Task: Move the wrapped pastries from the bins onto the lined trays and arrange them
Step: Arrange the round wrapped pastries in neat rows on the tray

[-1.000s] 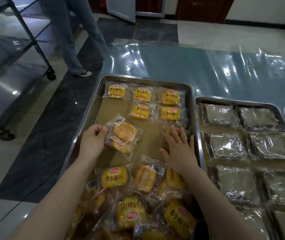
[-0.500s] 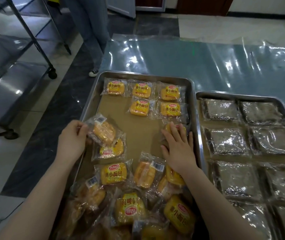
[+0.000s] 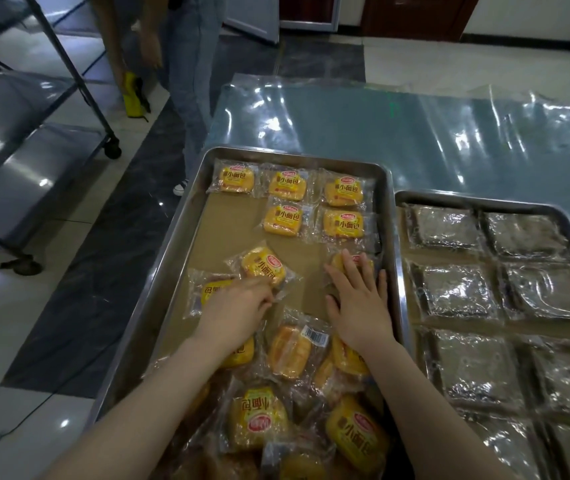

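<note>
Arranging step, mid-frame: L hand fingers pinch tilted pastry pkt on lined tray; R hand fingers straight, pressing right-edge pkt flat. Next, prob.: square it into 2nd-row gap.

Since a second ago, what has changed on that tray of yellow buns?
The left hand drew two yellow wrapped pastries toward the steel tray's left side and laid them apart, labels up. The right hand stayed flat on its packet; the five arranged packets stayed.
</note>
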### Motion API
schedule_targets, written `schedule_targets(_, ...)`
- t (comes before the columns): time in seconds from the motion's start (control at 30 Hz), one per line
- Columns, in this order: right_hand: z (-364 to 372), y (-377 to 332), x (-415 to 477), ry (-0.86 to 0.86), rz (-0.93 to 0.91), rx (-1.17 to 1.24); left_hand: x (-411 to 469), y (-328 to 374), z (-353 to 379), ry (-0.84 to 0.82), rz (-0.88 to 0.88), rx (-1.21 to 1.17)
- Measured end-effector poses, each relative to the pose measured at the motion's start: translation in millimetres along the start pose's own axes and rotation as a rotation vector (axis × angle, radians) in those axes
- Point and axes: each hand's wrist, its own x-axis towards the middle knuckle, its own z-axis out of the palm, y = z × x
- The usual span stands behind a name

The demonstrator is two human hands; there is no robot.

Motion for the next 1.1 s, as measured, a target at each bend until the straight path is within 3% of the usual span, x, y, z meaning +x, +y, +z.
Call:
schedule_targets(0.2, 0, -1, 1, 0.006, 0.010, 0.058, -7, -12, 0, -0.033, 0.038, -0.016)
schedule_targets(0.3, -5, -6, -3, 0.099, 0.061, 0.126, -5, -11, -2, -0.012, 0.072, 0.017)
schedule_targets(0.4, -7, -8, -12, 0.284, 0.051, 0.061, 1, -9, -1, -0.187, 0.079, 0.105)
schedule_targets(0.5, -5, -9, -15, 0.278, 0.052, 0.053, 10, -7, 5, -0.314, 0.041, 0.163)
schedule_targets(0.77, -1, -7, -11, 0.248, 0.032, 0.133, 30, 9, 20, -0.244, -0.051, 0.166)
schedule_targets(1.1, -6, -10, -13, 0.268, 0.066, 0.151, -10, -7, 10, -0.025, 0.022, -0.179)
